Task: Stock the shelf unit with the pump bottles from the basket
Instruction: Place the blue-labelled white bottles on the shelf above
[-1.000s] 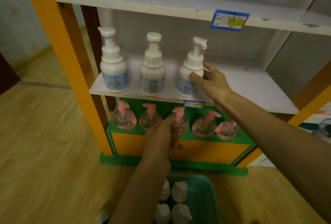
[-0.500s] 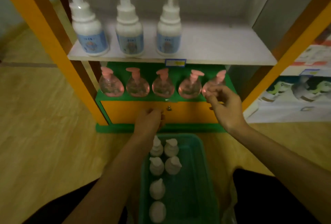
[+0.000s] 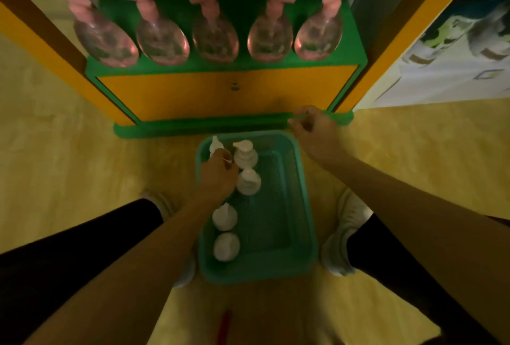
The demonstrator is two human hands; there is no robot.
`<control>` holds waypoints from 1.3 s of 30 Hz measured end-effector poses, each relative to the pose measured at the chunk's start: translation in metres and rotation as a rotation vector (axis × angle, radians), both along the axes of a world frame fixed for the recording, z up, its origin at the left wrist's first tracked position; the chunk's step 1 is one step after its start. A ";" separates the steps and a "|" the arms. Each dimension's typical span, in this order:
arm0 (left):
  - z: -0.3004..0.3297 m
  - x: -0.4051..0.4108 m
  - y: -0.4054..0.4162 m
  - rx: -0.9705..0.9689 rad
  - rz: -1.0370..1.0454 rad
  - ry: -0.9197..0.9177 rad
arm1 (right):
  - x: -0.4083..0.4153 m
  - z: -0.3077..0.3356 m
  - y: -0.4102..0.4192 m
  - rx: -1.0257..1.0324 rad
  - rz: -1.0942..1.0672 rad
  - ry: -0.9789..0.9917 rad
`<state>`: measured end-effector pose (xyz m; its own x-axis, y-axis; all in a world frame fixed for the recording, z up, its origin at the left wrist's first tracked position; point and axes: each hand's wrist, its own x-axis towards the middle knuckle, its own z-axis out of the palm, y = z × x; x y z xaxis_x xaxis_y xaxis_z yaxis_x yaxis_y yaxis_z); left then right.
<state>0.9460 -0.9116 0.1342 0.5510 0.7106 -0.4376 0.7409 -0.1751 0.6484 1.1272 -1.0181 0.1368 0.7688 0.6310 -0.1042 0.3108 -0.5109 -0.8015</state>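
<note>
A teal basket (image 3: 302, 195) sits on the floor between my feet, with several white pump bottles (image 3: 225, 217) standing along its left side. My left hand (image 3: 218, 176) reaches into the far left of the basket, fingers curled down round one white bottle that it mostly hides. Another bottle's pump (image 3: 214, 145) pokes out just beyond the knuckles. My right hand (image 3: 314, 131) hovers over the basket's far right corner, fingers loosely curled and holding nothing. The shelf unit's (image 3: 226, 96) green bottom shelf stands just ahead.
Several clear pink pump bottles (image 3: 215, 38) line the green bottom shelf above an orange front panel. Orange uprights (image 3: 386, 69) frame the unit. My white shoes (image 3: 345, 234) flank the basket on the yellow wood floor. A red object (image 3: 225, 325) lies near the bottom edge.
My view has tipped down from the white shelf to the basket. My left hand dropped into the basket onto a bottle. My right hand came down from the pink bottles to the basket's corner.
</note>
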 end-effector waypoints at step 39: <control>-0.191 0.034 -0.019 -0.152 0.028 0.032 | -0.025 -0.170 0.076 -0.313 0.321 0.288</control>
